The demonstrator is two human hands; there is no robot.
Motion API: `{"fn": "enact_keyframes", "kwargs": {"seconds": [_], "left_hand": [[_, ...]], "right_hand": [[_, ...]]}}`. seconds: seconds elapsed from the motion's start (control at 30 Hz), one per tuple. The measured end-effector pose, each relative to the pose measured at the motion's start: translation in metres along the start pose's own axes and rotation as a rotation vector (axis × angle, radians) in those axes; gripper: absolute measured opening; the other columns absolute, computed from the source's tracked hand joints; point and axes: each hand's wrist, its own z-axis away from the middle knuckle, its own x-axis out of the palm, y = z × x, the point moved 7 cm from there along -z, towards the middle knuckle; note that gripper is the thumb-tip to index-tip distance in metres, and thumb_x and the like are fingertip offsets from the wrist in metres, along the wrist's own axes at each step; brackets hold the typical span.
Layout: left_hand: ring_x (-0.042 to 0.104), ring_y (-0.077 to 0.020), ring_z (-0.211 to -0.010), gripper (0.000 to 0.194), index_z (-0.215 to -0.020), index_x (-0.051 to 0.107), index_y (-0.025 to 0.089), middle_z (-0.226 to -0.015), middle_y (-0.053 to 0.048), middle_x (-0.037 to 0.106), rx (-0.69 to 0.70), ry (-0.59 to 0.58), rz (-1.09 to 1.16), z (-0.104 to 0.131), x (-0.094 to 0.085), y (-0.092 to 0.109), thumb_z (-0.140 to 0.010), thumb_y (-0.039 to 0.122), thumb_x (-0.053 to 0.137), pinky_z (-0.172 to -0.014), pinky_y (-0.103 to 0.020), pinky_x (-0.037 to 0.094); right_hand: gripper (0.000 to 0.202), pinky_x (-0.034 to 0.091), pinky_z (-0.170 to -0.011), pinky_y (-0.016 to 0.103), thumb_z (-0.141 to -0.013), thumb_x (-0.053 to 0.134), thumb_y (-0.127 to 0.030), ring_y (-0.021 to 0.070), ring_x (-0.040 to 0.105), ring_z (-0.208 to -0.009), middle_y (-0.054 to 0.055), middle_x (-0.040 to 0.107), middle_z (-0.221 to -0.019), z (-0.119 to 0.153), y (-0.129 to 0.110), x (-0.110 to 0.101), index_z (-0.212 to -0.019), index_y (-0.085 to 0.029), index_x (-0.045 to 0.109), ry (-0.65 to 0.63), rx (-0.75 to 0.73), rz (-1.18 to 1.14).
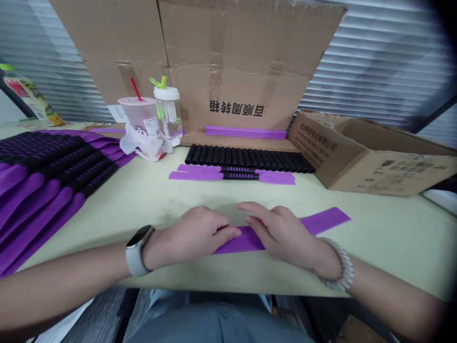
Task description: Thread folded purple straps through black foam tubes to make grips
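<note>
A flat purple webbing strap [323, 221] lies slantwise on the table in front of me, with fine ribbing on the stretch between my hands. At its left end, my left hand [193, 233] is closed with curled fingers, the thumb along the strap; the fingertips are hidden. My right hand [282, 231] rests over the strap's middle, index finger and thumb stretched out and apart. Just beyond lie two purple straps with black ribbed handles [241, 176] at their middles. Behind those runs a row of black ribbed tubes [250, 158].
A stack of purple straps [246, 132] lies against an upright cardboard sheet [232, 57]. Many handled straps [53, 181] spread at left. A pink-lidded cup [139, 116], a clear bottle [171, 114] and a drink bottle [34, 97] stand behind. An open carton [385, 166] sits right.
</note>
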Motion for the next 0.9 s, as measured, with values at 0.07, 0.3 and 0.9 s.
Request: {"fn": "enact_keyframes", "kwargs": {"seconds": [0.07, 0.3, 0.9], "left_hand": [[0.048, -0.0111, -0.053, 0.041, -0.065, 0.058, 0.017, -0.060, 0.002, 0.060, -0.023, 0.052, 0.057, 0.001, -0.007, -0.002, -0.096, 0.040, 0.043, -0.053, -0.026, 0.027], [0.052, -0.0121, -0.062, 0.018, -0.087, 0.056, 0.021, -0.070, 0.004, 0.060, -0.066, 0.192, 0.174, -0.001, -0.022, -0.014, -0.094, 0.030, 0.043, -0.058, -0.025, 0.034], [0.063, -0.0221, -0.085, 0.028, -0.089, 0.063, 0.016, -0.086, -0.007, 0.067, -0.063, 0.194, -0.209, -0.008, -0.017, -0.035, -0.096, 0.035, 0.043, -0.078, -0.035, 0.047]], "right_hand": [[0.036, 0.035, -0.052, 0.027, -0.096, 0.034, -0.027, 0.0131, 0.045, -0.042, 0.000, 0.065, -0.064, 0.000, 0.004, -0.004, -0.124, -0.020, 0.056, 0.010, 0.018, -0.012], [0.033, 0.036, -0.053, 0.026, -0.097, 0.036, -0.029, 0.0134, 0.048, -0.044, -0.004, 0.059, -0.056, -0.003, 0.025, -0.014, -0.118, -0.023, 0.060, 0.044, 0.097, -0.051], [0.040, 0.044, -0.058, 0.035, -0.099, 0.029, -0.032, 0.0243, 0.063, -0.057, 0.004, 0.065, -0.063, -0.005, 0.065, 0.004, -0.122, -0.018, 0.058, -0.041, 0.222, 0.215]]}}
